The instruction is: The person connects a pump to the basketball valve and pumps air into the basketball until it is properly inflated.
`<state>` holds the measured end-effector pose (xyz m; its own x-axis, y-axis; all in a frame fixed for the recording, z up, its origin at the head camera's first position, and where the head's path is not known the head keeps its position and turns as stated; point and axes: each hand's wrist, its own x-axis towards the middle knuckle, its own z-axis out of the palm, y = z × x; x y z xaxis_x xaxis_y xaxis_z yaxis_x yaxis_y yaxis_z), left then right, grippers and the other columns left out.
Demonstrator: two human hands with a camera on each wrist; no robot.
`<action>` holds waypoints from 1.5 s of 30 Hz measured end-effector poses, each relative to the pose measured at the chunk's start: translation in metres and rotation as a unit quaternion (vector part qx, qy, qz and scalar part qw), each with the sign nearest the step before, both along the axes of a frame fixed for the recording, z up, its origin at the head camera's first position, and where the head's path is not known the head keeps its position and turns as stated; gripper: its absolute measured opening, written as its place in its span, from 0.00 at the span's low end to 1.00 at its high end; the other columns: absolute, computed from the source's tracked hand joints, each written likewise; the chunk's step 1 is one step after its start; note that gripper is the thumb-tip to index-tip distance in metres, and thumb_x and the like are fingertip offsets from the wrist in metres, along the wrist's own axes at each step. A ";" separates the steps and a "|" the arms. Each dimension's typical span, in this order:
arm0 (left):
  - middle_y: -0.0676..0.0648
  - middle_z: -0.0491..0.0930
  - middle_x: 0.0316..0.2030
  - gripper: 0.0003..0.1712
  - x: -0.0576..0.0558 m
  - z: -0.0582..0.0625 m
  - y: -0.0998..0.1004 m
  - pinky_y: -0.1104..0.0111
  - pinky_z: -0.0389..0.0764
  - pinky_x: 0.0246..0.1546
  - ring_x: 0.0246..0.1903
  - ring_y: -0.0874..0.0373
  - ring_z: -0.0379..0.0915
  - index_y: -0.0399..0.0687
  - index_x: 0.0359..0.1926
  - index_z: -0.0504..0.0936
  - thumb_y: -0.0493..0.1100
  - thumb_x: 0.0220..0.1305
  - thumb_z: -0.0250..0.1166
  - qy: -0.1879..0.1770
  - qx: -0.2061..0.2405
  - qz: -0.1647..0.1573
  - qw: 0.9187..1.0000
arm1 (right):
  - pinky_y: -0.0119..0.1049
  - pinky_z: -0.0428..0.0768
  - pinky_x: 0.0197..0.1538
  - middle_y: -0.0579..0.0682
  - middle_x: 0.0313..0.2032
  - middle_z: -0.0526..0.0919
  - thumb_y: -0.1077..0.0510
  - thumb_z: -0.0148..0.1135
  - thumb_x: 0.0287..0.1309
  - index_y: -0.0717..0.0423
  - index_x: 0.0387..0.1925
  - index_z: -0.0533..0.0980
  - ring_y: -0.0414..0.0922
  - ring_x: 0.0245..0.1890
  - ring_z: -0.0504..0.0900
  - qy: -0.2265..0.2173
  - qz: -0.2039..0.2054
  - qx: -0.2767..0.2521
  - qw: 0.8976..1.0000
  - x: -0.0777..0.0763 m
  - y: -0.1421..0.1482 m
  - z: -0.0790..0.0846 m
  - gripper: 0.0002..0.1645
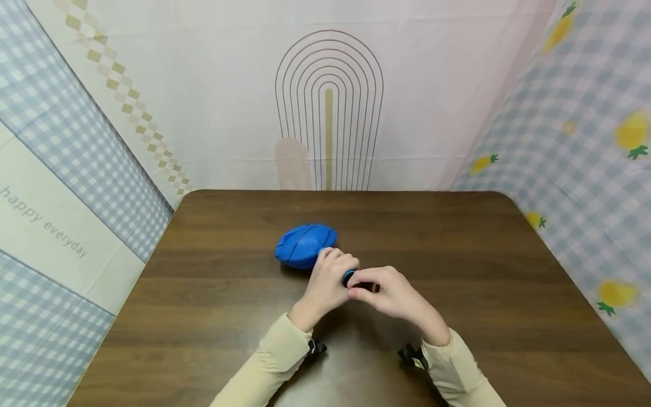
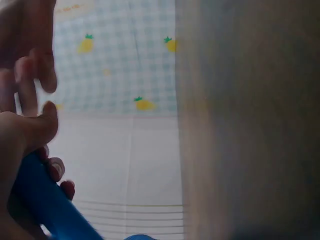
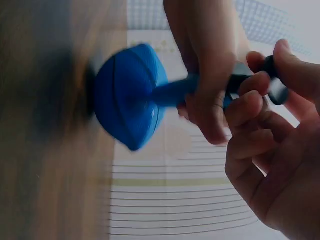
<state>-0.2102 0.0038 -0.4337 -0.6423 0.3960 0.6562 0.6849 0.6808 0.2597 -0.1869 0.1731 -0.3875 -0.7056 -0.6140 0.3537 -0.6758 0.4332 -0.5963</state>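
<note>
At far left you have a gingham curtain (image 1: 56, 107), its plain band lettered "happy everyday" (image 1: 43, 220) in grey lower case. The pale back curtain (image 1: 432, 113) carries a strip of checks on its left and a set of nested arches near its middle. Your ball (image 1: 306, 246), blue with dark seam lines, sits on the brown wood-grain table (image 1: 203, 316), left of centre and just beyond your left hand (image 1: 328, 282); its outline is pointed at the ends, not round. That hand grasps a blue pump (image 3: 172, 93), whose narrow end points at the ball and appears to meet it; whether it is seated, you cannot tell from these views. Your right hand (image 1: 391, 291), just to the right, pinches the pump's black handle (image 3: 271, 66) between thumb and fingers. Both your sleeves (image 1: 463, 367) are cream, with a black device at each wrist. At far right, the checked curtain (image 1: 585, 169) shows yellow fruit; the left wrist view catches orange lettering (image 2: 70, 8) on it, too blurred to read.
</note>
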 end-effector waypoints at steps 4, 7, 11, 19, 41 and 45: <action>0.55 0.78 0.23 0.13 -0.002 0.002 -0.010 0.56 0.72 0.50 0.30 0.58 0.72 0.54 0.24 0.75 0.48 0.53 0.72 0.004 -0.044 0.041 0.998 | 0.24 0.73 0.28 0.36 0.27 0.81 0.54 0.65 0.59 0.46 0.36 0.82 0.27 0.22 0.69 0.004 -0.005 0.032 0.999 0.006 0.006 0.009 0.03; 0.54 0.76 0.22 0.15 -0.008 0.007 -0.021 0.56 0.73 0.47 0.29 0.57 0.72 0.53 0.22 0.75 0.52 0.56 0.70 0.005 -0.059 0.059 0.996 | 0.25 0.73 0.28 0.33 0.26 0.78 0.53 0.63 0.61 0.42 0.36 0.80 0.26 0.22 0.68 0.012 0.007 0.028 1.000 0.015 0.015 0.020 0.02; 0.54 0.76 0.21 0.19 -0.014 0.011 -0.029 0.56 0.72 0.47 0.29 0.56 0.71 0.52 0.21 0.74 0.57 0.56 0.68 -0.005 -0.067 0.084 0.994 | 0.24 0.71 0.26 0.32 0.26 0.78 0.53 0.62 0.61 0.40 0.34 0.79 0.25 0.21 0.67 0.038 0.001 0.012 0.999 0.023 0.025 0.024 0.02; 0.54 0.77 0.24 0.12 -0.006 0.007 -0.008 0.56 0.70 0.51 0.30 0.58 0.70 0.52 0.27 0.76 0.47 0.52 0.72 -0.038 -0.038 0.023 0.998 | 0.26 0.74 0.27 0.41 0.26 0.82 0.59 0.67 0.56 0.49 0.34 0.82 0.28 0.22 0.71 0.059 -0.049 -0.010 0.997 0.004 -0.004 -0.002 0.03; 0.54 0.75 0.20 0.12 0.000 -0.001 0.013 0.63 0.73 0.41 0.24 0.60 0.69 0.51 0.24 0.75 0.43 0.50 0.73 -0.024 0.015 -0.001 1.000 | 0.24 0.71 0.27 0.40 0.24 0.79 0.60 0.64 0.58 0.50 0.35 0.80 0.27 0.21 0.66 0.044 -0.036 -0.015 0.998 0.010 0.010 0.007 0.03; 0.55 0.76 0.20 0.12 -0.004 -0.001 0.012 0.63 0.74 0.42 0.24 0.61 0.69 0.53 0.24 0.75 0.46 0.51 0.73 -0.019 -0.013 0.019 1.000 | 0.24 0.70 0.29 0.38 0.23 0.76 0.60 0.64 0.58 0.48 0.35 0.80 0.27 0.21 0.65 0.060 -0.057 0.016 0.996 0.009 0.008 0.009 0.04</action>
<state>-0.2146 0.0159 -0.4345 -0.6810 0.3871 0.6216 0.6488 0.7126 0.2670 -0.1782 0.1813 -0.3787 -0.7255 -0.5446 0.4208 -0.6865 0.5289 -0.4990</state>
